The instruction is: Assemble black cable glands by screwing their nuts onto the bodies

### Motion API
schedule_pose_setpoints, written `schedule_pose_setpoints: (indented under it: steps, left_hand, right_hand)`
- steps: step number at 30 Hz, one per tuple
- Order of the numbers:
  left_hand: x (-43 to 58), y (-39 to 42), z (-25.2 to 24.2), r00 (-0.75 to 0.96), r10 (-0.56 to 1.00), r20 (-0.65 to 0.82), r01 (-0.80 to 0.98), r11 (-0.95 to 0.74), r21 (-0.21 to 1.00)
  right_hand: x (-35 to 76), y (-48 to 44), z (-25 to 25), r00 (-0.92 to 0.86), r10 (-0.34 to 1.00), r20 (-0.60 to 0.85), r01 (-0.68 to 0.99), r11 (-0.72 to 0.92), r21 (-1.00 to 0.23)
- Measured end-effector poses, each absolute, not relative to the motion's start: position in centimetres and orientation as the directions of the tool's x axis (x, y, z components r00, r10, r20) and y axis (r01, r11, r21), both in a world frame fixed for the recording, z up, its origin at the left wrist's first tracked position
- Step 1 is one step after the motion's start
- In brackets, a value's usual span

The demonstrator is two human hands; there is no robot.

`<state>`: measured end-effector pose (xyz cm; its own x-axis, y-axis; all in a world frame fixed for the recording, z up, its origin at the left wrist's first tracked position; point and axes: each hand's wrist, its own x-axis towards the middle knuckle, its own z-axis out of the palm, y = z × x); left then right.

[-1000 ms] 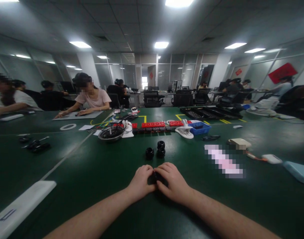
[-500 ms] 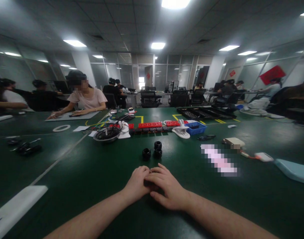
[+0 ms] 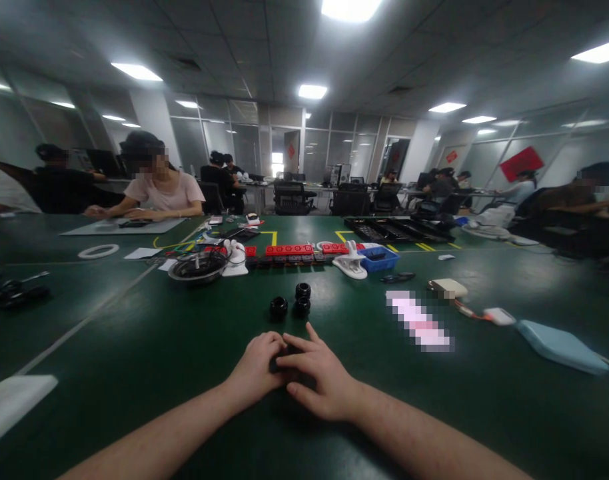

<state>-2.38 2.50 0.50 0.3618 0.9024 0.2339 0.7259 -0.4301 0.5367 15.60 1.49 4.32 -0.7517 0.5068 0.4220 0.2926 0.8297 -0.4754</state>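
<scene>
My left hand [image 3: 258, 363] rests low over the table with its fingers curled inward, closed around something dark that is mostly hidden. My right hand [image 3: 322, 381] lies against it. Its fingers are stretched and apart, their tips touching or just over the left fingers, with the thumb lower down. Just beyond the hands sit three small, round, glossy black pieces that look like toy wheels: a left one [image 3: 278, 307], a near right one [image 3: 302, 306] and a far right one [image 3: 303, 291]. The two right ones stand close together.
Across the green table [image 3: 149, 347] stand a cable-filled bowl [image 3: 197, 268], white clamps [image 3: 352, 263], red blocks [image 3: 289, 250] and a blue bin [image 3: 379, 259]. To the right lie a beige box [image 3: 448, 288] and a light-blue case [image 3: 562, 345]. A person [image 3: 159, 187] sits at the far left.
The whole view has shifted slightly, so table items and hands appear farther left. My right fingers look a little more spread. The three black pieces keep their places.
</scene>
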Motion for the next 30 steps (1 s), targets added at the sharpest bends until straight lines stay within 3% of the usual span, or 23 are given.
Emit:
schedule_pose_setpoints:
  steps: [12, 21, 30]
  left_hand:
    - [-2.3, 2.1, 1.6, 0.333, 0.918, 0.217, 0.762, -0.398, 0.511]
    - [-2.6, 2.3, 0.9, 0.318, 0.92, 0.229, 0.757, -0.392, 0.522]
    - [-2.5, 2.2, 1.4, 0.335, 0.918, 0.211, 0.738, -0.395, 0.547]
  right_hand:
    - [15.7, 2.1, 3.8, -0.614, 0.641, 0.461, 0.296, 0.728, -0.618]
    - [15.6, 2.7, 3.5, -0.527, 0.715, 0.458, 0.504, 0.698, -0.51]
    - [15.5, 2.8, 3.2, -0.549, 0.716, 0.431, 0.585, 0.698, -0.414]
